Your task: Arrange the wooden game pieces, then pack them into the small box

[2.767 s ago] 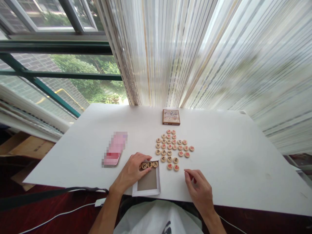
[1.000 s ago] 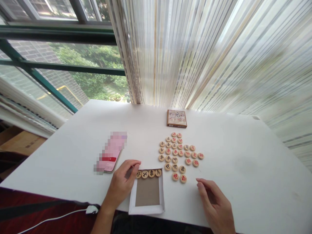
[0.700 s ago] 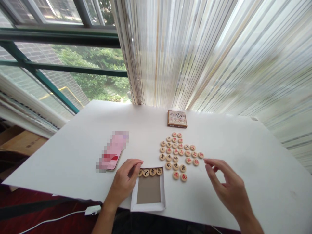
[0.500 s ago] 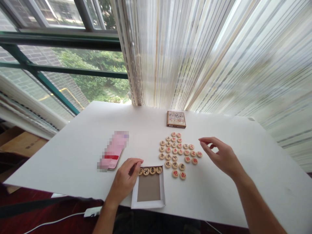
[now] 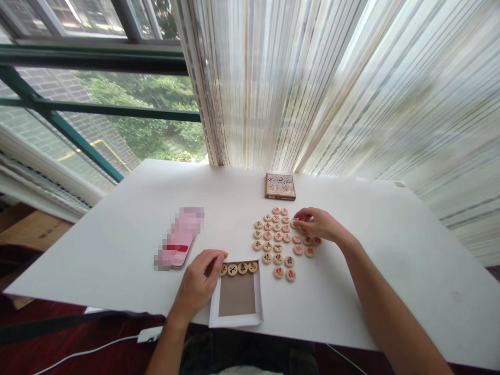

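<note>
On the white table, an open box tray (image 5: 255,319) with a brown bottom holds a row of round wooden Chinese chess pieces (image 5: 242,267) with black characters along its far side. My left hand (image 5: 201,278) is closed at the tray's far left corner, thumb and fingers on its edge, partly covering one piece. To the right lies a loose group of chess pieces (image 5: 277,237), some marked red and some black. My right hand (image 5: 318,224) reaches into that group and pinches one chess piece (image 5: 293,224) by its edge; other pieces are partly hidden beneath the hand.
A flat printed box lid (image 5: 280,186) lies beyond the pieces. A pink phone-shaped object (image 5: 179,242), partly blurred, lies left of the tray. Striped curtains (image 5: 265,88) and a window border the table's far side. A white power strip (image 5: 149,335) sits below the front edge.
My right hand has moved left from beside the pieces and closed on one at the group's right part. My left hand stays at the tray corner. The view has shifted slightly.
</note>
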Available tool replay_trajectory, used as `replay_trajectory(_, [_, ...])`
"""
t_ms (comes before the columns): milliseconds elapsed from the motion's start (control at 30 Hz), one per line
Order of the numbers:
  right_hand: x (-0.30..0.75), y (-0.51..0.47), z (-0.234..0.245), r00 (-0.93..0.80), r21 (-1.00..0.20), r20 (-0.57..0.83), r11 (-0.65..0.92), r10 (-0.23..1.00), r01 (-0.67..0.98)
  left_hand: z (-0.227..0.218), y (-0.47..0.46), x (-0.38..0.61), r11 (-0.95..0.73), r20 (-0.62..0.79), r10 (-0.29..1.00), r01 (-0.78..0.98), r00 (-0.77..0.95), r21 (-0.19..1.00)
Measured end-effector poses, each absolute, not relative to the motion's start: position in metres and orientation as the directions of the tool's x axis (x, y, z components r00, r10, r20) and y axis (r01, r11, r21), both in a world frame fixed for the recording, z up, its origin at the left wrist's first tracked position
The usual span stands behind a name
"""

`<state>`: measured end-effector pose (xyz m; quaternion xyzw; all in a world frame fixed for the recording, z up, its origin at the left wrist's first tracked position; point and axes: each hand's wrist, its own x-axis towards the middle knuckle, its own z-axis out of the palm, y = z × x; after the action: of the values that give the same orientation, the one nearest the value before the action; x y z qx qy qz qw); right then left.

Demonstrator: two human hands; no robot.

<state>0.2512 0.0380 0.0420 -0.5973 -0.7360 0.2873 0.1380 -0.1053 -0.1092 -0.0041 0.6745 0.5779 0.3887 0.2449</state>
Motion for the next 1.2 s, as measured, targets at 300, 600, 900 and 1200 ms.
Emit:
replay_trajectory(300, [0.256, 0.039, 0.036, -0.212, -0.632, -0.073, 0.119, 0.975, 0.766, -0.003, -0.110, -0.105, -0.188, 0.232, 0.973, 0.572, -0.004, 0.798])
replay_trajectory(600, [0.254, 0.045, 0.028, -0.207, -0.584, -0.016, 0.159, 0.978, 0.796, 0.000, -0.110, -0.104, -0.208, 0.241, 0.970, 0.578, 0.020, 0.789])
replay_trajectory(900, [0.243, 0.001, 0.068, -0.272, -0.772, 0.116, 0.259, 0.955, 0.581, 0.002, -0.112, -0.103, -0.253, 0.278, 0.959, 0.599, 0.052, 0.759])
replay_trajectory(1200, [0.216, -0.086, 0.051, -0.306, -0.858, 0.153, 0.280, 0.940, 0.430, -0.005, -0.134, -0.109, -0.244, 0.307, 0.952, 0.643, 0.016, 0.726])
